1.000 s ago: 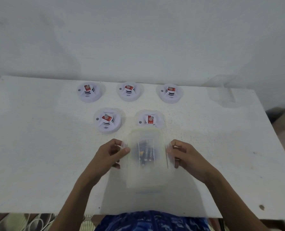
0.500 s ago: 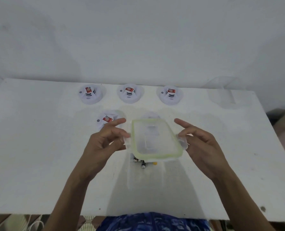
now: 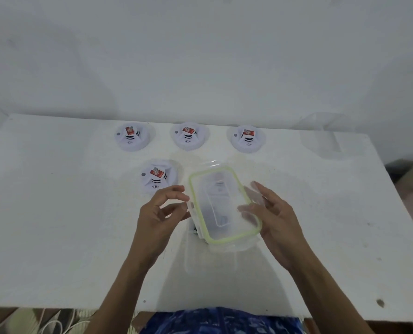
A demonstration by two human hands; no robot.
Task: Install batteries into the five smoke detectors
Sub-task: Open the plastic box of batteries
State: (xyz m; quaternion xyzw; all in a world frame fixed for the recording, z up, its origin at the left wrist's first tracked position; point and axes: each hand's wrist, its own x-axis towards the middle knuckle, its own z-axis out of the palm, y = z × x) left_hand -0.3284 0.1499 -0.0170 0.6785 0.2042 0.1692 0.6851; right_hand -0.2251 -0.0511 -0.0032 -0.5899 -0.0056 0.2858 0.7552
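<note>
On the white table, close to its near edge, stands a clear plastic box with its top open. Only a few small dark shapes show at its far left corner, probably batteries (most of the inside is hidden behind the lid, so no count is possible). The clear lid, edged with a pale green seal, hangs tilted just above the box, its far end higher. The right hand holds the lid by its right side, with fingers showing through the plastic from underneath. The left hand is at the lid's left edge with loosely curled fingers; whether they pinch the edge or only touch it cannot be told.

Three smoke detectors sit in a row at the back of the table: left, middle and right. A fourth detector lies nearer, just beyond the left hand. A blurred pale shape seen through the lid may be the fifth. Each plainly visible one carries a red label on top. Well apart, at the far right of the table, stands another clear plastic piece.
</note>
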